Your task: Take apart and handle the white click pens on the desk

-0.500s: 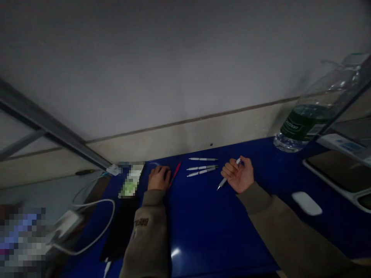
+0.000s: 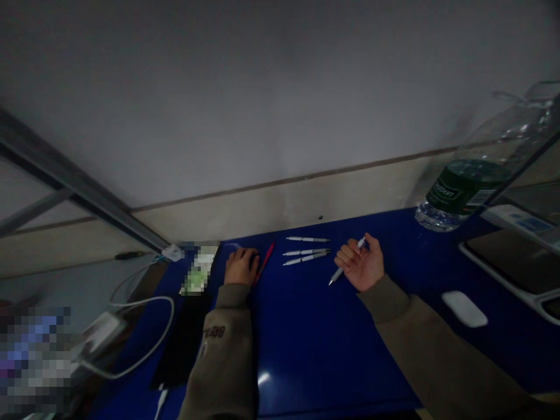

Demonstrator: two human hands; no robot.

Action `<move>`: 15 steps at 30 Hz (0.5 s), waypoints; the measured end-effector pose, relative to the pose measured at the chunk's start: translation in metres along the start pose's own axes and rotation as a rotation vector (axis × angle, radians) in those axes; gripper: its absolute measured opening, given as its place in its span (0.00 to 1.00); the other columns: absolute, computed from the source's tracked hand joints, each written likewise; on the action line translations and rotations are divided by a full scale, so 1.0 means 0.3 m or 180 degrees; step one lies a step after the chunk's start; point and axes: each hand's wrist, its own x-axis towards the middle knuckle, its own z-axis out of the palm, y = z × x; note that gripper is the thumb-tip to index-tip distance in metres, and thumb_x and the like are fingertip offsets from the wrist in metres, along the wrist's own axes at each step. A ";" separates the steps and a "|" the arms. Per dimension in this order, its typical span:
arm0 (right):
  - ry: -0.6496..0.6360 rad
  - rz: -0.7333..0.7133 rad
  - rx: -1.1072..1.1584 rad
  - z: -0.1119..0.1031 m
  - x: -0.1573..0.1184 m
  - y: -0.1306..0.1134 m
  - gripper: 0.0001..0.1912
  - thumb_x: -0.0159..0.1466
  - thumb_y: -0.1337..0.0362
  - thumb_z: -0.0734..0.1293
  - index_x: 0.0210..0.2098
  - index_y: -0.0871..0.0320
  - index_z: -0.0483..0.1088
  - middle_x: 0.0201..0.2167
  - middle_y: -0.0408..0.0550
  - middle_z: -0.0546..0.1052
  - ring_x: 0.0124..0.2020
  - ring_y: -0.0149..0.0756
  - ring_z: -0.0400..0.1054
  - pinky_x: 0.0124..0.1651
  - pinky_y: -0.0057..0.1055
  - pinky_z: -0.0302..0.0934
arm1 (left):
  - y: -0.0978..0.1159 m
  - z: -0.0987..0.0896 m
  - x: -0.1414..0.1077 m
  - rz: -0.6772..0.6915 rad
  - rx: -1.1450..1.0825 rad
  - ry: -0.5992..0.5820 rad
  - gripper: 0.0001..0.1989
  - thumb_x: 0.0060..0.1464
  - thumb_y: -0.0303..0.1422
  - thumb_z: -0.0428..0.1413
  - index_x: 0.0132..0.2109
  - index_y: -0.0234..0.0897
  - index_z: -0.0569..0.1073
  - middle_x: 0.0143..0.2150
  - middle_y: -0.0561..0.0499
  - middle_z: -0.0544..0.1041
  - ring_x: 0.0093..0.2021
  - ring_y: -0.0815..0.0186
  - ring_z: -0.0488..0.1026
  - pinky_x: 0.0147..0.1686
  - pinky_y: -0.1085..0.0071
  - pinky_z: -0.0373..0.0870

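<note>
In the head view, my right hand (image 2: pixel 359 263) is turned palm up. Its fingers are wrapped round a white and grey pen (image 2: pixel 336 276), whose pointed end sticks out low on the left and whose white end shows by the thumb. Three similar slim pens lie left of this hand on the blue tabletop (image 2: pixel 306 332): a rear pen (image 2: pixel 308 239), a middle pen (image 2: pixel 306 252) and a front pen (image 2: pixel 306 258). My left hand (image 2: pixel 241 266) rests palm down on the tabletop, fingers loosely apart. A red pen (image 2: pixel 265 262) lies right beside it.
A large clear bottle (image 2: pixel 455 186) with a green label stands at the back right. Below it are a white rounded case (image 2: pixel 464 308) and a grey-framed device (image 2: pixel 507 262). A dark flat device (image 2: pixel 179 344) and a white cable (image 2: pixel 170 326) lie left. A wall (image 2: pixel 280 116) rises behind.
The view has shifted very slightly. Both hands and the pens stay as they were, with the right hand still holding its pen.
</note>
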 end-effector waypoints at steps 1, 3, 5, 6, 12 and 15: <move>0.0007 0.0003 0.0003 -0.002 0.001 0.001 0.23 0.62 0.50 0.57 0.17 0.56 0.49 0.14 0.36 0.45 0.17 0.27 0.37 0.21 0.30 0.40 | 0.001 -0.001 -0.001 0.0005 0.0003 0.0008 0.14 0.60 0.39 0.47 0.48 0.42 0.72 0.47 0.46 0.71 0.45 0.58 0.66 0.47 0.62 0.61; 0.0005 0.0023 0.0006 -0.006 0.003 0.002 0.22 0.62 0.51 0.56 0.17 0.56 0.49 0.14 0.36 0.45 0.17 0.27 0.37 0.21 0.29 0.40 | 0.003 -0.003 -0.002 0.0014 0.0001 0.0039 0.14 0.60 0.39 0.47 0.48 0.42 0.72 0.47 0.46 0.71 0.45 0.58 0.66 0.46 0.62 0.62; -0.0002 0.0019 -0.0001 -0.008 0.003 0.003 0.22 0.62 0.52 0.56 0.17 0.56 0.48 0.14 0.36 0.45 0.17 0.27 0.37 0.21 0.29 0.40 | 0.005 -0.006 -0.001 0.0026 -0.0010 0.0054 0.14 0.61 0.39 0.47 0.48 0.42 0.73 0.46 0.46 0.72 0.45 0.58 0.67 0.46 0.62 0.62; 0.0000 0.0005 -0.0013 -0.008 0.003 0.003 0.22 0.62 0.52 0.56 0.17 0.56 0.48 0.14 0.36 0.45 0.17 0.27 0.37 0.21 0.29 0.41 | 0.007 -0.009 -0.001 0.0027 -0.0020 0.0055 0.14 0.61 0.39 0.46 0.47 0.41 0.73 0.46 0.46 0.72 0.45 0.58 0.67 0.46 0.63 0.62; -0.0013 0.0017 -0.0036 -0.006 -0.001 -0.001 0.21 0.61 0.52 0.57 0.18 0.55 0.49 0.14 0.35 0.45 0.16 0.27 0.36 0.20 0.29 0.40 | 0.065 -0.045 -0.001 0.0193 -0.0136 0.0295 0.16 0.63 0.38 0.44 0.43 0.38 0.74 0.41 0.45 0.74 0.42 0.59 0.68 0.46 0.63 0.62; -0.0025 0.0067 0.0043 -0.005 -0.002 -0.003 0.22 0.61 0.52 0.57 0.17 0.56 0.49 0.13 0.35 0.45 0.16 0.26 0.36 0.20 0.28 0.40 | 0.124 -0.064 -0.009 0.0400 -0.0219 0.0476 0.16 0.64 0.38 0.44 0.44 0.37 0.74 0.42 0.46 0.73 0.42 0.60 0.67 0.46 0.64 0.62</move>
